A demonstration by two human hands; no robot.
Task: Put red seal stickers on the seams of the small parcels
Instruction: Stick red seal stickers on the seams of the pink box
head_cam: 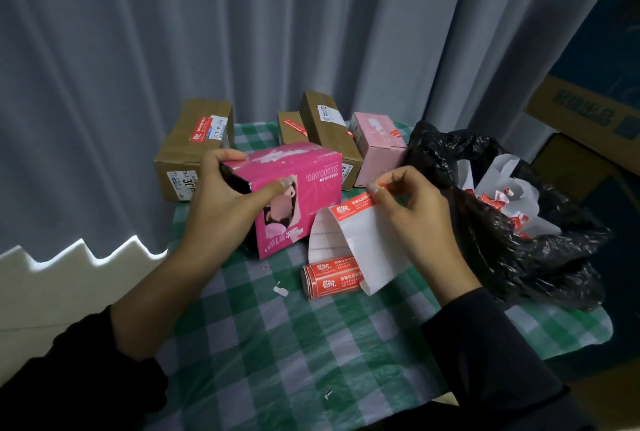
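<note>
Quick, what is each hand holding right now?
Left hand: grips the bright pink box.
Right hand: pinches a red seal sticker on its white backing strip.

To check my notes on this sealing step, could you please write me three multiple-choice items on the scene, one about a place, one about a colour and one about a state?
1. Where does the sticker roll lie?
A) in the black bag
B) on the checked tablecloth
C) on top of a brown parcel

2. What colour is the box that the left hand holds?
A) brown
B) blue
C) bright pink

3. What is the right hand doing?
A) pinching a red sticker at the white backing strip
B) lying flat on the table
C) gripping the bag

Answers: 1 B, the roll rests on the cloth in front of the box. 2 C, its sides are vivid pink. 3 A, thumb and fingers pinch the sticker's end.
</note>
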